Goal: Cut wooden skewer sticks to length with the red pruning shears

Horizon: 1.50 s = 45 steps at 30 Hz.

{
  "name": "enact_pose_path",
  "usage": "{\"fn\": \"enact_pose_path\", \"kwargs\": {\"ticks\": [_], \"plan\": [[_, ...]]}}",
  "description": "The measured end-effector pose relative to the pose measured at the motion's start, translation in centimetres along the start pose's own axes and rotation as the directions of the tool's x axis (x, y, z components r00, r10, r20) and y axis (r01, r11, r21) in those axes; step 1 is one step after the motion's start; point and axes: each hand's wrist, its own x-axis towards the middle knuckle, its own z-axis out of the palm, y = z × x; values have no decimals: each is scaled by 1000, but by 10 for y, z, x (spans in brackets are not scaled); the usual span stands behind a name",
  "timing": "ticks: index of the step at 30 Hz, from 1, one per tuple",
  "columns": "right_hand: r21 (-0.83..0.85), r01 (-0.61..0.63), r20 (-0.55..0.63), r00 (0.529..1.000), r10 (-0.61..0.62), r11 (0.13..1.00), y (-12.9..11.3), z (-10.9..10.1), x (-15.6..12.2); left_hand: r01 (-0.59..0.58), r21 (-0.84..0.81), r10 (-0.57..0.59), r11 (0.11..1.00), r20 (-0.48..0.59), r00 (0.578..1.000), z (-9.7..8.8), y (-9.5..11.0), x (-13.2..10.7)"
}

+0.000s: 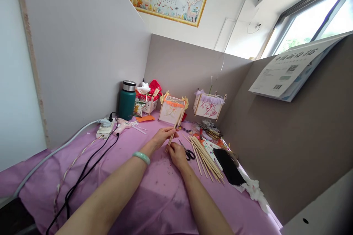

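Checking the thin wooden sticks [173, 134] held up over the pink cloth [82, 191]. Where are they, and what's the grip?

Mid-air, between both hands, angled away from the person, not touching the cloth. The left hand [161, 136] has its fingers curled and pressed together around the upper part. The right hand [176, 155] has its fingertips pinching near the lower ends. Stick count: can't tell, too small from here.

Step in hand?

My read: lining up the sticks by hand. No glue visible on them at this size.

Next move calls for?

Keeping the alignment, then something to fix it. The pink hot glue gun [122, 127] lies well left, beside the power strip [105, 127]. The black-handled scissors [189, 154] sit just right of the right hand, and the loose stick pile [206, 158] lies beyond them.

Further out?

2 paper lanterns against the far wall: 1 orange-trimmed [172, 111], 1 lilac-trimmed [209, 105]. The green flask [127, 101] stands in the far left corner.
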Motion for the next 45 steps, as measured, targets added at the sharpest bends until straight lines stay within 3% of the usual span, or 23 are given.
{"fn": "enact_pose_path", "kwargs": {"ticks": [5,10,27,31,37,45], "plan": [[-52,-15,8,1000,15,999,-3,4,3,-17,-86,13,996,-49,999,3,10,-2],[-54,-19,14,1000,20,998,-2,4,3,-44,-209,40,977,-23,999,6,19,-4],[-51,-10,34,999,12,999,2,5,2,-21,-296,48,955,83,995,10,12,-3],[34,-17,49,999,16,999,3,2,2,-24,-267,48,963,84,995,8,11,-2],[352,-109,50,994,97,930,4,-9,0,-41,-259,60,965,66,996,3,10,0],[234,-40,68,997,25,971,5,-4,0,-21,-273,35,962,47,998,7,12,-1]]}}
